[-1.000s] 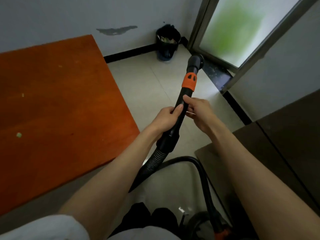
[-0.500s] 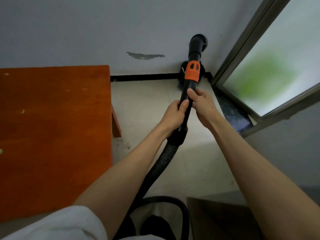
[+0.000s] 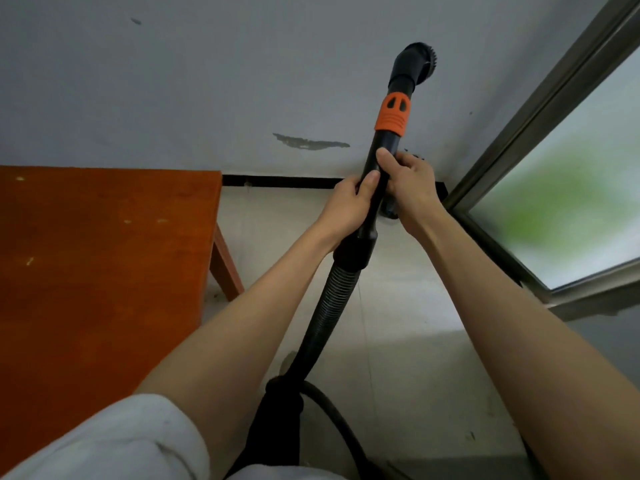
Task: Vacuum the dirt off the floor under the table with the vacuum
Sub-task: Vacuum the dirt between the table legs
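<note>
I hold a black vacuum wand (image 3: 375, 188) with an orange collar (image 3: 393, 112) up in front of me. Its round brush head (image 3: 417, 62) points up against the grey wall. My left hand (image 3: 346, 206) grips the wand from the left, thumb along the tube. My right hand (image 3: 410, 188) grips it from the right, just above. A ribbed black hose (image 3: 329, 306) runs down from the wand toward my body. The orange wooden table (image 3: 104, 254) stands at the left, one leg (image 3: 225, 265) on the pale tiled floor (image 3: 277, 237). Dark specks of dirt lie near that leg.
A grey wall with a peeled paint patch (image 3: 311, 143) and black skirting (image 3: 277, 181) is ahead. A frosted glass door in a metal frame (image 3: 540, 98) fills the right side. A dark bin is mostly hidden behind my hands. A black cable (image 3: 332, 410) loops on the floor.
The view has tilted upward, away from the floor. The wand has risen, so its brush head now sits high against the wall. Both hands keep their grip.
</note>
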### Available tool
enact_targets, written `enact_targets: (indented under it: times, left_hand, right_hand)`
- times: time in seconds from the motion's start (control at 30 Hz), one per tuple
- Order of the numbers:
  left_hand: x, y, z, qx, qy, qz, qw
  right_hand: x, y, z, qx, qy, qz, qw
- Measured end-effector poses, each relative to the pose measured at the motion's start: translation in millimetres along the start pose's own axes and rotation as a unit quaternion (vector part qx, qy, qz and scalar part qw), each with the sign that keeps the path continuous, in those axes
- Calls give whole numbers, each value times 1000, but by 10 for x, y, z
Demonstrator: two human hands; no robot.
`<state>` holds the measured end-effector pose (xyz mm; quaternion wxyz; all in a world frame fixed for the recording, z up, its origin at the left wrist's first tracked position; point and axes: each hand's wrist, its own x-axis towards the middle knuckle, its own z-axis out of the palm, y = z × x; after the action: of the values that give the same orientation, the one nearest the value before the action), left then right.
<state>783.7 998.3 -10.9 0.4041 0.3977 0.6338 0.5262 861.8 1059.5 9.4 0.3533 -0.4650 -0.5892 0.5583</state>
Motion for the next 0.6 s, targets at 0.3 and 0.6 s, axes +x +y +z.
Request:
enact_targets:
  times: [0.3, 0.6]
  left_hand:
    - [1550, -105, -119, 99, -56, 10, 994]
    - [2745, 59, 977, 145, -210, -5, 967]
  right_hand:
    - [1424, 176, -51, 90, -8, 41, 995]
    - [2298, 396, -1094, 155, 139, 87, 974]
